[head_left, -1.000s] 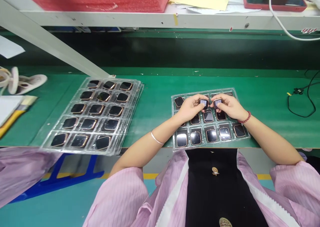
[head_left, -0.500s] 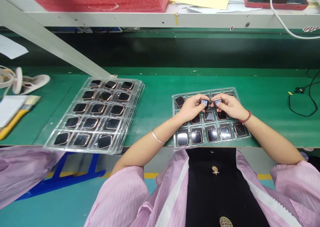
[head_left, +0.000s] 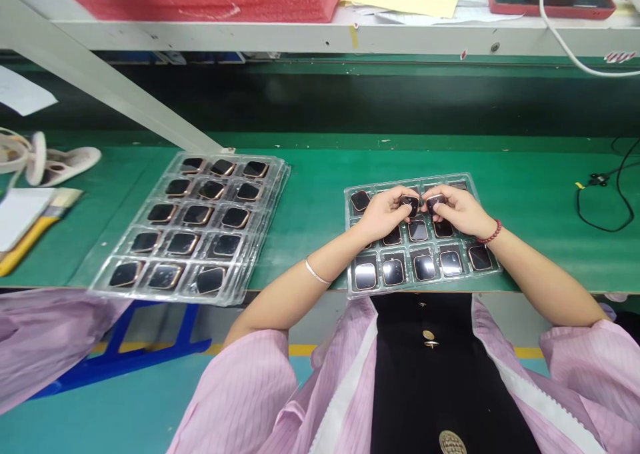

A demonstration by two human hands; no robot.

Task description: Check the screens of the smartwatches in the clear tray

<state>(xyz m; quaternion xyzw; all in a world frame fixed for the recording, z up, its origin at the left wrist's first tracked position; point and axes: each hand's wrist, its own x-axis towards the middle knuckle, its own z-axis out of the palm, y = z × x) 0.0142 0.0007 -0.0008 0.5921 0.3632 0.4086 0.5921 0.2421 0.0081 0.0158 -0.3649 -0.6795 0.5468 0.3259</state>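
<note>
My left hand (head_left: 393, 214) pinches a smartwatch body (head_left: 409, 205) between thumb and fingers. A second smartwatch body (head_left: 435, 204) is gripped by my right hand (head_left: 460, 211), close beside the first. Both screens face up and show a dark display with small light marks. Beneath my hands lies a clear plastic tray (head_left: 415, 287) whose pockets hold several more watch bodies with gold-coloured rims. My hands and wrists cover part of its upper rows.
To the left stands a stack of clear trays (head_left: 277, 201) filled with watch bodies. A yellow-handled brush (head_left: 35, 231) lies at the far left. A black cable (head_left: 600, 224) curls on the green bench (head_left: 320, 174) at right. A white shelf (head_left: 280, 39) crosses above, bearing a red-cased phone (head_left: 550, 1).
Both watch displays have switched from a square code pattern to a dark face with small light marks. My hands have stayed nearly in place, still holding the two watch bodies.
</note>
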